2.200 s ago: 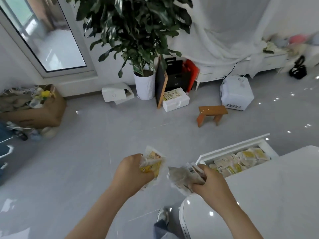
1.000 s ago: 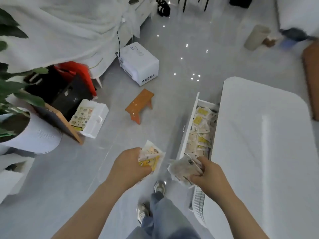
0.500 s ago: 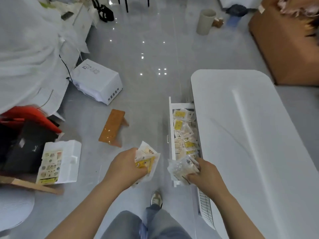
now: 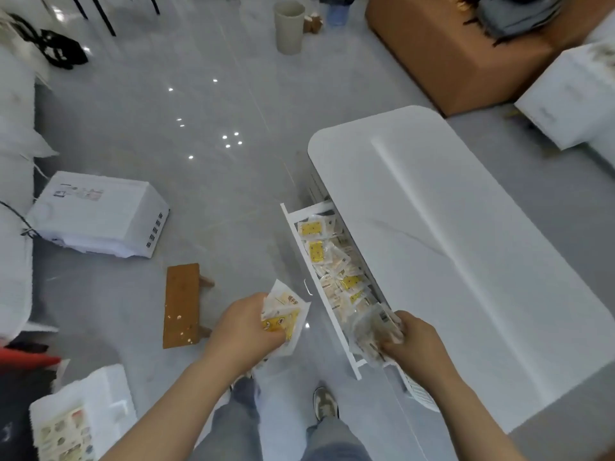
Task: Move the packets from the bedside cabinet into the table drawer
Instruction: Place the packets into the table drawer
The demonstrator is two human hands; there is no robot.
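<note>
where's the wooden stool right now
In the head view, the brown wooden stool sits on the grey floor left of centre, just left of the left hand.

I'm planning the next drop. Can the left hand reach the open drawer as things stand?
Probably yes. The left hand, gripping packets, hangs just beside the drawer, whose top is open; only floor lies between. The right hand occupies the near end.
</note>
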